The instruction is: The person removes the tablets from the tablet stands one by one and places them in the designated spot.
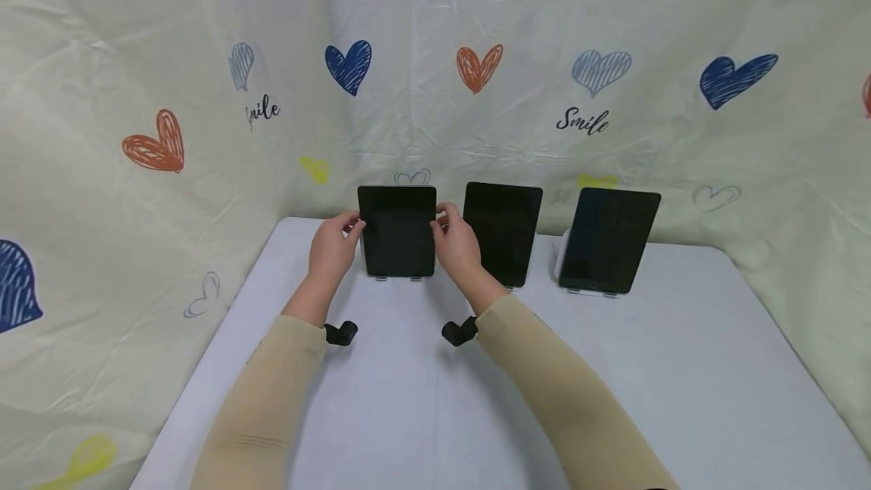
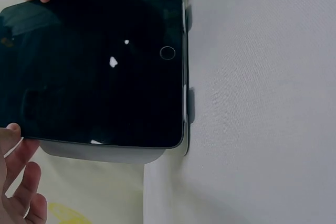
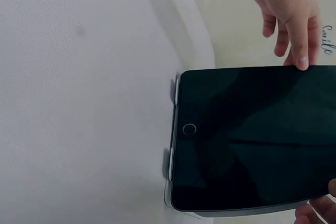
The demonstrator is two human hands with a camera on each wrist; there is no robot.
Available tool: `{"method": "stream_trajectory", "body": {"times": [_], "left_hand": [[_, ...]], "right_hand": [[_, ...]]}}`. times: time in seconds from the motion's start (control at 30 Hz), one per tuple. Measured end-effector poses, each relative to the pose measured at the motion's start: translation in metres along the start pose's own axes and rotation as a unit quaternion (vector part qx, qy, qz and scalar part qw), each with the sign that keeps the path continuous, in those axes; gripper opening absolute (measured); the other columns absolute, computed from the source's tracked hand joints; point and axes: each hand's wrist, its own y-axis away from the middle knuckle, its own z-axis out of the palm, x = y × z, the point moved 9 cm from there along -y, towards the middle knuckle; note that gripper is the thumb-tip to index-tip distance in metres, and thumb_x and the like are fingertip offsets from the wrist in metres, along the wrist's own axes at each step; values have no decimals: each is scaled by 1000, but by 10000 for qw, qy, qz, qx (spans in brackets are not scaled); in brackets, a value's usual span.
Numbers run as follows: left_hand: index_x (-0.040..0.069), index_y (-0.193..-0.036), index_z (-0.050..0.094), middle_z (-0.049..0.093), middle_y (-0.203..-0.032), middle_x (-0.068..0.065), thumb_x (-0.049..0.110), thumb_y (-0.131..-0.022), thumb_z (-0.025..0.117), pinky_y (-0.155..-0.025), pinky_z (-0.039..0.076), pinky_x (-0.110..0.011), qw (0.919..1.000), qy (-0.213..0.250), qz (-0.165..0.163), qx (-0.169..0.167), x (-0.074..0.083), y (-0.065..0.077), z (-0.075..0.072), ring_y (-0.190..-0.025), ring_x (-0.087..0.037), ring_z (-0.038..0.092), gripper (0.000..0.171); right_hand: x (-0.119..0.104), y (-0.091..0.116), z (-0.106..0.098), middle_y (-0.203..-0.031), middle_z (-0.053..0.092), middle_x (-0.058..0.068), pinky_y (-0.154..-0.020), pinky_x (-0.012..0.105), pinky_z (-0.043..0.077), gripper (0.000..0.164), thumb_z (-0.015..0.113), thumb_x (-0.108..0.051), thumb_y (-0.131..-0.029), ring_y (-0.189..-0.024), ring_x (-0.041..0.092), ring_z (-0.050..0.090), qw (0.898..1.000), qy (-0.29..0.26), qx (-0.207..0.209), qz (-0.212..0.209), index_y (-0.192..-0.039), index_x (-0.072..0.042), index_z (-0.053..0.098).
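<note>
A black tablet (image 1: pixel 398 233) with a round home button stands upright on a stand (image 2: pixel 105 153) at the back left of the table. My left hand (image 1: pixel 333 246) pinches its left edge between thumb and fingers. On the opposite edge, my right hand (image 1: pixel 457 242) pinches the tablet in the same way. Both wrist views show the tablet's dark screen and its lower edge on the stand's small lips (image 3: pixel 176 90). Most of the stand is hidden behind the tablet.
A second tablet (image 1: pixel 505 225) leans on a stand just right of my right hand. Farther right, a third tablet (image 1: pixel 610 240) leans on its stand. A white-covered table (image 1: pixel 408 399) lies below, with a heart-printed curtain (image 1: pixel 415 119) behind.
</note>
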Motion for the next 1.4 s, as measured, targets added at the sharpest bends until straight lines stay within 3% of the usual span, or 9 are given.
{"method": "stream_trajectory", "body": {"times": [0.47,0.9,1.17,1.4], "left_hand": [[13,-131,64,67,-113,-5,32,-102,58,-77,47,-38,9980,502,-371,83,-6,6,-4,-98,-24,54,35],[15,-132,64,68,-107,-4,32,-101,59,-66,39,-35,9978,485,-234,377,4,13,-21,-83,-23,48,36],[16,-134,62,69,-111,-6,30,-101,59,-75,44,-38,9985,439,-202,261,10,20,-26,-92,-25,52,37],[20,-137,60,69,-110,-7,32,-101,59,-77,47,-39,9993,297,-220,79,11,27,-25,-94,-26,54,38]], "right_hand": [[-2,3,-2,-116,65,5,-79,38,53,27,54,-24,-104,-102,21,61,9988,-466,39,-162,-130,-20,51],[-9,9,-7,-111,66,5,-80,39,53,29,57,-24,-102,-100,21,62,9957,-896,79,-218,-131,-19,55],[-6,15,-9,-107,68,6,-80,39,54,27,59,-23,-101,-91,20,66,9921,-1256,11,-49,-128,-19,58],[3,23,-6,-103,67,5,-76,38,53,28,61,-22,-100,-92,27,68,9860,-1632,-147,309,-128,-20,58]]}}
